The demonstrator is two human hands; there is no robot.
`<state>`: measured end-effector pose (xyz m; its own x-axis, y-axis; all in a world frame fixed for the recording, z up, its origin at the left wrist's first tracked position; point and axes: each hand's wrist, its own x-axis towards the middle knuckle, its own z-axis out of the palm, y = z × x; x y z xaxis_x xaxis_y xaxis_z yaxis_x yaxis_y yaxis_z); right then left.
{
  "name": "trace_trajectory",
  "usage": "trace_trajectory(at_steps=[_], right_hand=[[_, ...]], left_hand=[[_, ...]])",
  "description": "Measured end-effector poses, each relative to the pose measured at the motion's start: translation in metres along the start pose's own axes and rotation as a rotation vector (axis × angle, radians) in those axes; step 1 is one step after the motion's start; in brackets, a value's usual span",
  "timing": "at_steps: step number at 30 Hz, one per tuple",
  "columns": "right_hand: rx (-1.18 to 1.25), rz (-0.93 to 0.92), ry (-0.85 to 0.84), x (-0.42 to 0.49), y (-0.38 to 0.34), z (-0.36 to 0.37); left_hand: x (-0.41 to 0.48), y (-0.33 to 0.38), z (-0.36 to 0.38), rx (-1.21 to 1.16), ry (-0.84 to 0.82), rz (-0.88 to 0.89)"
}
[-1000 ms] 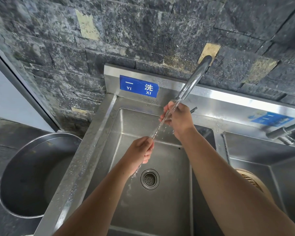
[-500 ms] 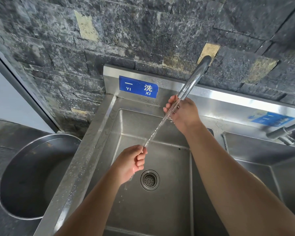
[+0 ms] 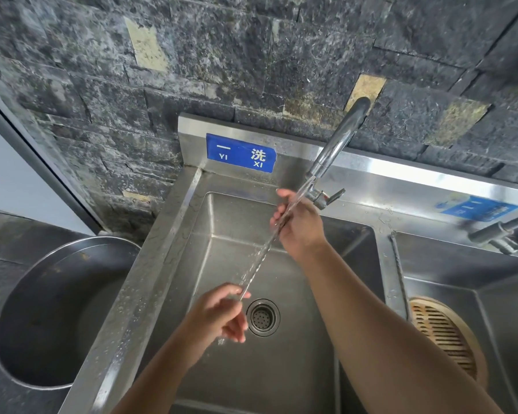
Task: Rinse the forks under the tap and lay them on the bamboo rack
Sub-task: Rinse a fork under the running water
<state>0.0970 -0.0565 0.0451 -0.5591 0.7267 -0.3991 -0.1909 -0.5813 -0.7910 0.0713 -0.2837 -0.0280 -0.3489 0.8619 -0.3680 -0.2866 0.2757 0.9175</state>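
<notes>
Water runs from the tap (image 3: 338, 144) in a slanted stream into the left sink basin (image 3: 281, 369). A thin metal fork (image 3: 245, 289) seems to lie along the stream, though it is hard to tell from the water. My right hand (image 3: 299, 228) curls around its upper part just below the spout. Near the drain (image 3: 263, 317), my left hand (image 3: 219, 315) pinches its lower end, and water drips off below. The round bamboo rack (image 3: 431, 324) lies in the right basin, partly hidden by my right forearm.
A large steel pot (image 3: 51, 309) stands on the dark counter left of the sink. A second tap (image 3: 503, 231) juts in over the right basin. A rough stone wall rises close behind the sink's steel backsplash (image 3: 401, 174).
My left hand has slid down the stream toward the drain. My right hand has dropped slightly below the spout, so the tap's lever now shows.
</notes>
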Motion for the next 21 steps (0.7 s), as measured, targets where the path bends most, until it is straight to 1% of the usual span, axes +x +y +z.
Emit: trace_trajectory(at_steps=[2, 4, 8, 11, 13, 16, 19, 21], right_hand=[[0.107, 0.093, -0.008, -0.007, 0.02, -0.005], [0.159, 0.138, -0.014, -0.012, 0.038, -0.011], [0.089, 0.174, -0.057, -0.02, 0.06, -0.018], [0.004, 0.159, -0.11, -0.022, 0.062, -0.016], [-0.044, 0.14, -0.15, -0.023, 0.059, -0.013], [0.005, 0.097, -0.194, -0.024, 0.054, -0.011], [-0.051, 0.035, -0.199, -0.022, 0.052, -0.011], [-0.079, 0.03, -0.177, -0.022, 0.053, -0.012]], left_hand=[[-0.015, -0.01, -0.003, 0.01, -0.014, -0.042], [-0.021, -0.013, -0.001, -0.028, -0.044, -0.078], [-0.014, 0.003, 0.013, 0.0, -0.014, -0.091], [0.004, 0.017, 0.025, -0.062, 0.065, -0.116], [0.016, 0.021, 0.03, -0.13, 0.13, -0.087], [0.028, 0.019, 0.033, -0.213, 0.235, -0.039], [0.03, 0.016, 0.035, -0.251, 0.26, -0.016], [0.029, 0.015, 0.034, -0.249, 0.265, -0.016]])
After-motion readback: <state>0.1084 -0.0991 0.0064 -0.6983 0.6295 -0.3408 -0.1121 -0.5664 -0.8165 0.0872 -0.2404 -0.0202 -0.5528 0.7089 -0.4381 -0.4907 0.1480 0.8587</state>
